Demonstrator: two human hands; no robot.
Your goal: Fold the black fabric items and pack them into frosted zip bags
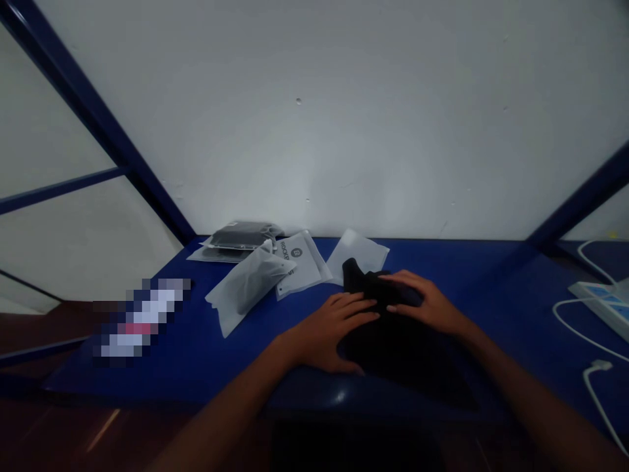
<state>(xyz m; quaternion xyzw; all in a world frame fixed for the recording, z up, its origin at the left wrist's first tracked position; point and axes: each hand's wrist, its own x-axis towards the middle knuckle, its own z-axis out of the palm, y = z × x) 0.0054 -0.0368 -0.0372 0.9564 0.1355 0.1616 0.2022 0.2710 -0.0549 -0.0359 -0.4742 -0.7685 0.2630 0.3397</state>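
A black piece of cloth (403, 347) lies on the blue table in front of me, bunched up at its far end and spread toward the near edge. It is too dark to tell what kind of item it is. My left hand (327, 331) rests on its left side, fingers stretched out and the thumb apart near the table edge. From the right, my right hand (425, 301) reaches over the bunched part, its fingers extended across the cloth and the thumb spread away from them. Just beyond the cloth lies a frosted plastic bag (356, 252).
Frosted bags with dark contents (240, 236) are piled at the back left. A crumpled frosted bag (250, 285) and a printed white packet (302, 262) lie nearby. A blurred-out item (145, 318) is at far left. A power strip (607, 305) with white cables sits at right.
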